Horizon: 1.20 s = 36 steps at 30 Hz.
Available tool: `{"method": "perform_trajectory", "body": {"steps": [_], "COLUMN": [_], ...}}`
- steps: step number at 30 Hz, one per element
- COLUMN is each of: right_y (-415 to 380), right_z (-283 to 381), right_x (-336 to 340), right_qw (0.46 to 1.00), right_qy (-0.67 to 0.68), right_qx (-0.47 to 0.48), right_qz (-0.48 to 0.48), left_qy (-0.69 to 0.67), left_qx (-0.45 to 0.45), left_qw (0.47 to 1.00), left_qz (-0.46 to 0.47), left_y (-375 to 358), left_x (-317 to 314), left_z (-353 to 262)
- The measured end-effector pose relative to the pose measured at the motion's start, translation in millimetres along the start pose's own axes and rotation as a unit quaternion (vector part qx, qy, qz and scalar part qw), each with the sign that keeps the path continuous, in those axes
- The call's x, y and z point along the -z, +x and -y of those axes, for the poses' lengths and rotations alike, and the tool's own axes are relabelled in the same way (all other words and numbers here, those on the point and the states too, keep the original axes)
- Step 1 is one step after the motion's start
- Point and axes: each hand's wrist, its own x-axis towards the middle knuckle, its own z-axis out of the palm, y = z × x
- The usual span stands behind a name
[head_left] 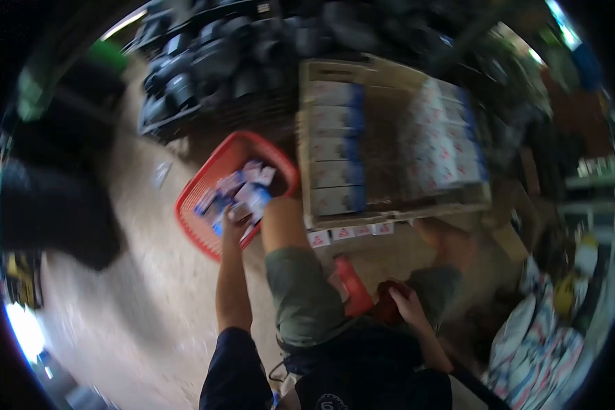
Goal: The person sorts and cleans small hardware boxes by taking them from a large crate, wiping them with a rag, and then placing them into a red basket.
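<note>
My left hand (234,223) reaches into a red plastic basket (193,217) at the left of my knee. Its fingers are closed on a small box (240,211), blurred by motion. Several small blue-and-white boxes (256,196) lie loosely in the basket around it. Close to my lap, my right hand (407,305) grips a dark red rounded object (388,301) whose kind I cannot make out. Left of that hand, between my legs, is a bright red plastic piece (352,288), partly hidden.
Ahead stands a beige crate (396,217) with white-and-blue boxes (335,148) stacked along both sides. Small white boxes (342,233) line its near edge. Dark pipe fittings (219,61) fill trays at the back. A striped sack (536,342) lies at the right.
</note>
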Motion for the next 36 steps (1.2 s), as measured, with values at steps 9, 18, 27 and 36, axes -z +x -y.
{"method": "perform_trajectory", "body": {"steps": [9, 18, 27, 36], "right_y": [35.2, 126.9, 126.1, 117.1], "right_z": [11.0, 17.3, 22.0, 30.0], "right_x": [-5.2, -18.5, -30.4, -14.9], "right_qw": [0.992, 0.835, 0.881, 0.875], "right_qy": [-0.096, -0.489, -0.401, -0.423], "right_qx": [0.041, 0.16, 0.185, 0.193], "right_qz": [0.073, 0.194, 0.172, 0.135], "left_qy": [0.307, 0.718, 0.894, 0.897], "left_qx": [-0.311, -0.442, -0.428, -0.434], "left_qw": [0.897, 0.493, -0.045, -0.029], "left_qz": [-0.065, 0.214, 0.124, 0.077], "left_y": [-124.0, -275.7, -97.6, -102.4], "left_x": [-131.0, -414.1, -498.4, -505.8], "left_z": [28.3, 120.8, 145.8, 159.5]}}
